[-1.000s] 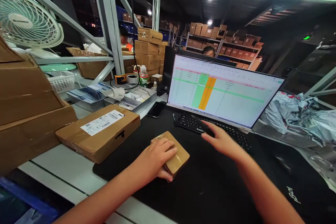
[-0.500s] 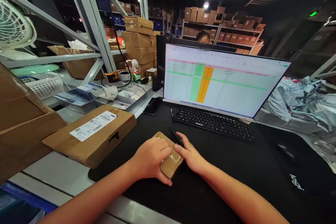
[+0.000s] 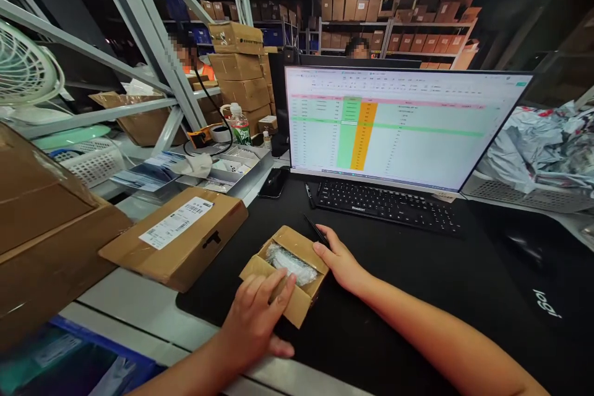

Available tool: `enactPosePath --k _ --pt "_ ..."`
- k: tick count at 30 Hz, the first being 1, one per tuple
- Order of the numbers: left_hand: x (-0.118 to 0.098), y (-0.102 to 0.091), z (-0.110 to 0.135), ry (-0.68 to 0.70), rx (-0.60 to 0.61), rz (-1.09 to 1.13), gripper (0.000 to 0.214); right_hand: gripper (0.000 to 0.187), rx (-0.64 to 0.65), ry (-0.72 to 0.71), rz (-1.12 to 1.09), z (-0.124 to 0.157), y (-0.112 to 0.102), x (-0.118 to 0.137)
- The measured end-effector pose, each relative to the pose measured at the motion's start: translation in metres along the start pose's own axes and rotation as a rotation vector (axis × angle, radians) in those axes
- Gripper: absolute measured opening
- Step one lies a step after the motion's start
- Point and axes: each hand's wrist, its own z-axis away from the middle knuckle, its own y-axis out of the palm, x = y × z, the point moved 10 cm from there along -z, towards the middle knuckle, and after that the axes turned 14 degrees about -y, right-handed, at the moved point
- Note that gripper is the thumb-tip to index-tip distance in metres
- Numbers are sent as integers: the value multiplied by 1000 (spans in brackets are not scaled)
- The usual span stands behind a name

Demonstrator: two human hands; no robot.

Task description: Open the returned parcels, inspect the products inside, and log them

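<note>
The left hand [image 3: 253, 315] grips the open box [image 3: 297, 246], and the right hand [image 3: 338, 260] rests against it; if tipped, the bubble wrap [image 3: 288, 265] could slide out.

A warehouse packing station: cartons [image 3: 338, 6] fill steel shelving [image 3: 429, 25] at twelve o'clock, more cartons [image 3: 236, 71] stack at eleven, and a labelled parcel [image 3: 176, 238] lies at ten o'clock beside a spreadsheet monitor [image 3: 380, 124].

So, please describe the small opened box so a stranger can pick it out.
Below the monitor and keyboard, on the desk mat, sits a small cardboard box. Unlike the larger labelled parcel at its left, it is open, showing bubble wrap.
</note>
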Motion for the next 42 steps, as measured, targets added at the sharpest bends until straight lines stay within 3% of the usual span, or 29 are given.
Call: enactPosePath --k 3,5,7,9,10,11,14,17,19,22,25,31,37,42 --pt "-3 -10 -16 49 107 75 95 59 0 8 6 1 0 5" --pt "2 -7 -49 9 282 141 71 59 1 20 -14 1 0 6" --pt "17 6 -88 -131 510 165 53 57 -30 41 -38 2 -2 5" --pt "25 14 -122 -168 616 104 33 57 -81 73 -35 4 -7 2" --pt "25 18 -135 -135 638 69 26 57 -105 87 -18 4 -12 1" --pt "22 21 -143 -70 650 44 33 56 -125 96 8 4 -18 1" --pt "4 34 -143 154 708 70 54 49 -152 87 97 -4 -45 11" --pt "-5 40 -130 252 687 89 49 38 -109 8 164 -13 -81 37" --pt "-6 43 -124 272 646 29 46 36 -4 -108 244 -14 -98 65" --pt "0 47 -124 221 610 -50 39 40 268 -261 417 0 -102 102" --pt "9 46 -133 133 566 -61 37 42 493 -262 600 22 -93 115" --pt "8 46 -137 122 516 -56 42 40 520 -213 852 27 -81 111" --pt "7 42 -134 101 452 -10 46 38 613 -127 668 22 -84 87" --pt "6 45 -135 101 441 -30 48 40 657 -93 661 15 -91 66"
